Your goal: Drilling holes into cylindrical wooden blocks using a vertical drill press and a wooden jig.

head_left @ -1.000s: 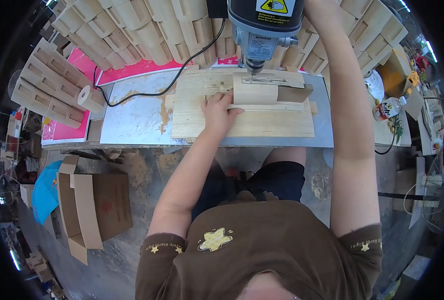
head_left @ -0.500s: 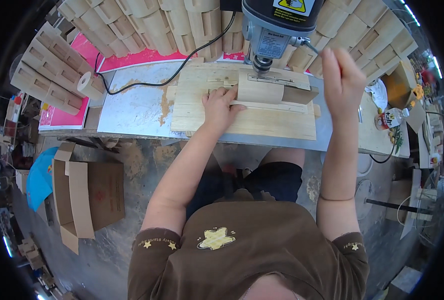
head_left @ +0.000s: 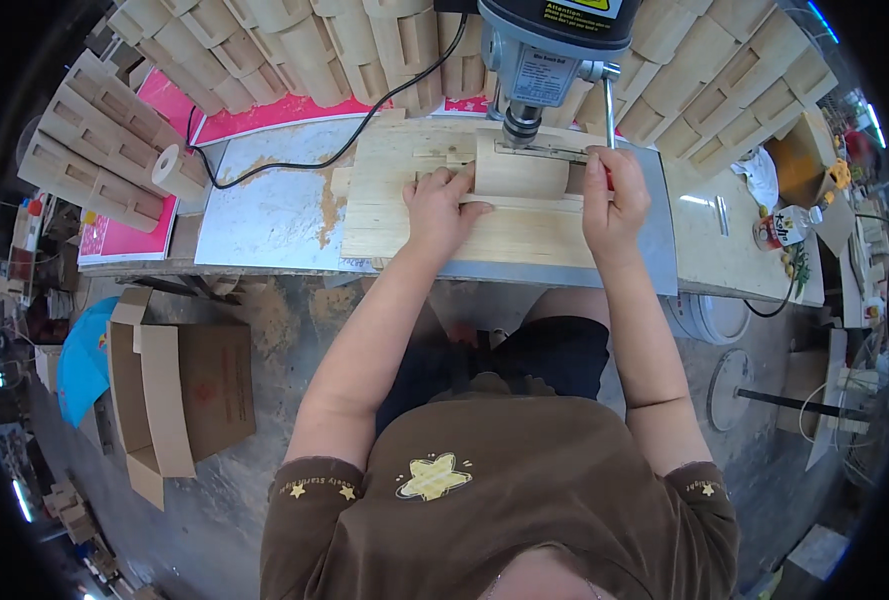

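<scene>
A pale wooden cylinder [head_left: 514, 178] lies sideways on a wooden jig board [head_left: 389, 235], with a dark metal strip along its upper side. My left hand [head_left: 438, 208] holds the cylinder's left end, thumb spread along the front. Directly above the piece is the chuck [head_left: 521, 126] of a grey and black bench drill press [head_left: 542, 80]; whether the bit touches the wood is unclear. My right hand [head_left: 616, 195] is closed around the lower end of the drill's metal feed lever [head_left: 609, 108], just right of the cylinder.
Stacked wooden cylinders with slots [head_left: 404, 50] line the back of the bench, and more stand at the left [head_left: 94, 135]. A black cable [head_left: 334, 160] crosses the white sheet. A bottle [head_left: 779, 228] stands at the right. An open cardboard box [head_left: 209, 390] sits on the floor.
My right hand has come down and left, swinging the feed lever from pointing right to pointing toward me. The left hand stays on the cylinder, nearly still.
</scene>
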`<state>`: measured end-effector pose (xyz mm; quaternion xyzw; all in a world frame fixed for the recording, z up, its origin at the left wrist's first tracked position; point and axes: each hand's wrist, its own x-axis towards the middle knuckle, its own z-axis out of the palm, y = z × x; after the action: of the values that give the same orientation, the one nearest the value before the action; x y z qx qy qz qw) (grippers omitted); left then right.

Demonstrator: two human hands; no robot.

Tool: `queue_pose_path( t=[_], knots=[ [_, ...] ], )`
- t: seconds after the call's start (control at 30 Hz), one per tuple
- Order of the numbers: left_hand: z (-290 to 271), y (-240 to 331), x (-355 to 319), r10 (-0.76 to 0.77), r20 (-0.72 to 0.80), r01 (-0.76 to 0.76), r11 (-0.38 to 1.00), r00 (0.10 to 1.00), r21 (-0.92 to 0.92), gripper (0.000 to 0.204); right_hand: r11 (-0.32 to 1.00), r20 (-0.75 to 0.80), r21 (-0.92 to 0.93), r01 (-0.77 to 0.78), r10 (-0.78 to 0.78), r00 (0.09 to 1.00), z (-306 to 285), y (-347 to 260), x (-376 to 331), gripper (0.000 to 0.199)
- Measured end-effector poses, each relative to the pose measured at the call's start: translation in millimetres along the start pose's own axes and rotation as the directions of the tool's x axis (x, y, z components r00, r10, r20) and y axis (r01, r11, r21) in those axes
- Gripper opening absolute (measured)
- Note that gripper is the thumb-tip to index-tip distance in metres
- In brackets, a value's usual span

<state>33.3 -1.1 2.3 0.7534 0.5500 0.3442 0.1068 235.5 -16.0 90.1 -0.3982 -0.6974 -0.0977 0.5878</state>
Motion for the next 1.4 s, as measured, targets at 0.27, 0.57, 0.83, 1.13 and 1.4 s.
queue_pose_path(
  t=[0.27,0.57,0.83,1.13,1.4],
  knots=[
    [-5.7,-2.4,-2.9,-0.05,0.038,0.05,0.999,0.998,-0.001,0.058,0.968,0.019,-0.174,-0.181,0.187,0.982,-16.7,-28.2,137.9,0.024],
    [-4.1,7.3,1.5,-0.123,0.031,0.126,0.978,0.992,-0.169,0.058,0.951,0.212,0.048,-0.306,0.29,0.933,-3.5,56.6,160.8,0.026],
    [2.9,-7.1,8.6,-0.083,-0.096,0.054,0.959,0.992,-0.278,0.045,0.92,0.738,-0.23,-0.317,0.377,0.56,-40.8,52.5,17.5,0.037],
    [-128.8,-71.0,-28.2,0.036,-0.088,-0.071,0.893,0.995,-0.444,0.04,0.828,0.753,0.05,-0.558,0.336,0.566,-59.3,25.9,-22.5,0.024],
    [-250.2,-127.8,-49.7,-0.482,-0.109,0.44,0.855,0.87,-0.274,0.041,0.683,0.7,0.096,-0.724,0.472,0.537,-65.0,23.0,-52.1,0.026]
  ],
)
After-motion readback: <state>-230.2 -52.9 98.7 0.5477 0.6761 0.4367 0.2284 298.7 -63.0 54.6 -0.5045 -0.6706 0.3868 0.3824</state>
